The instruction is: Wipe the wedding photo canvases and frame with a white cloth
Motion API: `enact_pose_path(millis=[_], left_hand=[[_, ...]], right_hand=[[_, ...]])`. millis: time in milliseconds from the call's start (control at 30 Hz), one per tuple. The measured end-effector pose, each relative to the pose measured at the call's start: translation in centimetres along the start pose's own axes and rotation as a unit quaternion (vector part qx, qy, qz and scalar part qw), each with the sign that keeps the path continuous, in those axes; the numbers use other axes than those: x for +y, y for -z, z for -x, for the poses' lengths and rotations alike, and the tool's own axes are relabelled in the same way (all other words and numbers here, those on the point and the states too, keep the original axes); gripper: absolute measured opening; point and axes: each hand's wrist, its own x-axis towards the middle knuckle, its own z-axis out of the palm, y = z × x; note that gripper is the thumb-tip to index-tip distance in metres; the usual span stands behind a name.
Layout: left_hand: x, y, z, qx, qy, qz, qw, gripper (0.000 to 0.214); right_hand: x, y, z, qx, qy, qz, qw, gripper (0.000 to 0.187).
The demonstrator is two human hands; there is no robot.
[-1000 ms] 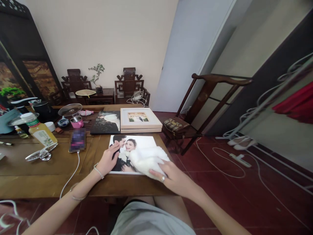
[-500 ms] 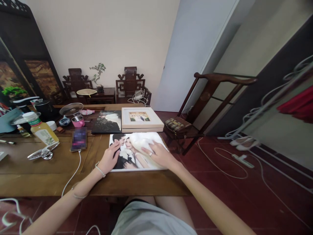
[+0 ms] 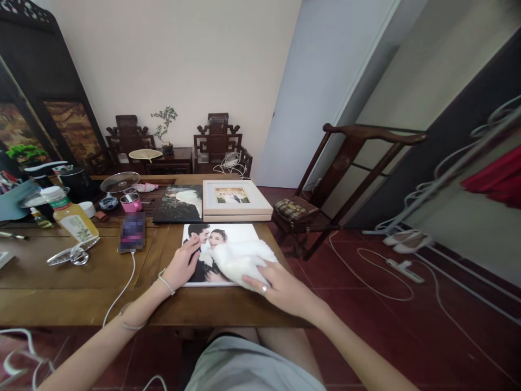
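A large photo print (image 3: 236,232) of a couple lies flat on the wooden table (image 3: 81,293) in front of me. My left hand (image 3: 182,266) rests on its left edge, fingers spread flat, holding it down. My right hand (image 3: 280,288) presses a white cloth (image 3: 240,259) onto the print's near right part, fingers lying on top of the cloth.
Behind the print lie a white framed photo (image 3: 236,196) and a dark photo print (image 3: 179,202). A phone (image 3: 131,232) with a white cable, a juice bottle (image 3: 69,217), a pink cup (image 3: 130,202) and small items crowd the left. A wooden chair (image 3: 325,179) stands at the right.
My right hand slid the cloth up toward the print's far right, then pulled it back to the near right corner. The left hand stayed put.
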Motion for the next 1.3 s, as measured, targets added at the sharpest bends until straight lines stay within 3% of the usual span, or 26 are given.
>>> enact_pose_path(millis=[200,333,500,700,800,900,1133,1300], left_hand=[[-0.2,0.0,0.0,0.005,-0.008,0.007,1.000,0.038],[-0.1,-0.1,0.0,0.013,-0.002,0.005,1.000,0.040],[0.0,-0.2,0.1,0.021,0.005,0.011,1.000,0.041],[0.1,-0.2,0.2,0.018,-0.001,0.015,1.000,0.041],[0.1,-0.2,0.2,0.010,-0.005,0.007,1.000,0.041],[-0.1,-0.3,0.2,0.007,-0.003,0.000,1.000,0.042],[-0.2,-0.3,0.2,0.010,-0.012,0.014,1.000,0.044],[0.0,-0.2,0.2,0.003,-0.009,0.004,1.000,0.044]], right_hand=[[3.2,0.0,-6.2,0.077,0.018,-0.006,0.997,0.037],[3.9,-0.4,-7.5,0.091,0.011,0.001,0.996,0.037],[2.1,-0.9,-4.6,0.057,0.001,0.021,0.998,0.041],[-1.7,0.2,1.1,-0.062,-0.045,0.002,0.997,0.049],[-2.4,0.7,1.8,-0.094,-0.031,-0.006,0.995,0.048],[-1.9,0.6,0.0,-0.056,-0.024,-0.007,0.998,0.046],[1.8,0.3,-7.4,0.040,0.008,-0.015,0.999,0.040],[2.5,0.0,-9.1,0.060,0.012,0.019,0.998,0.038]])
